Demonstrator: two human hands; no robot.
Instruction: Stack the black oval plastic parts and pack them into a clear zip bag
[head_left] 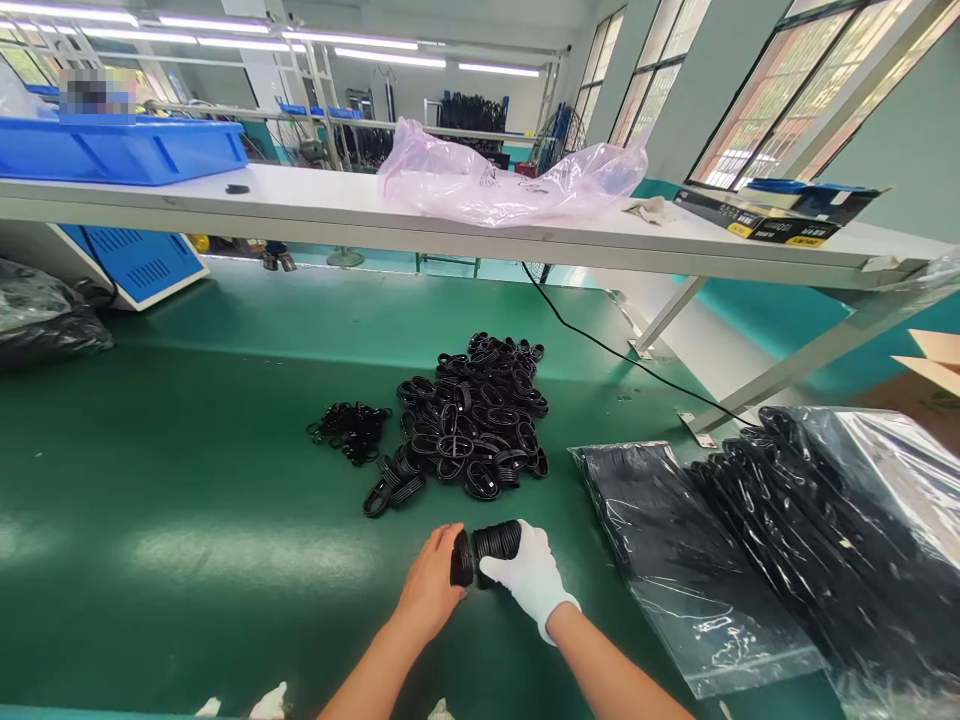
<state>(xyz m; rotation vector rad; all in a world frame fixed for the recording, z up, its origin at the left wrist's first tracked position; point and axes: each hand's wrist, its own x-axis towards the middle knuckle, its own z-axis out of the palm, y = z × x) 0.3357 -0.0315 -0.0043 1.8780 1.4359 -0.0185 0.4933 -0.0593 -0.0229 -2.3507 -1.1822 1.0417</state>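
Note:
My bare left hand [432, 583] curls around a short stack of black rings [462, 560]. In a white glove, my right hand [531, 575] grips a longer stack of ribbed black rings [499, 540], thumb across its front. The two stacks sit end to end over the green tabletop, with a narrow gap between them. Beyond the hands lies a heap of black oval loops [484, 420], some bundled together. To its left is a smaller pile of thin black loops [352, 430]. The exact kind of these loops cannot be made out.
Flat clear bags with black contents [697, 550] lie at the right, beside more bagged black items [832, 540]. A raised white shelf [315, 200] crosses the back, bearing a blue bin [150, 150] and pink plastic [510, 180]. A black cord [600, 345] runs down rightward.

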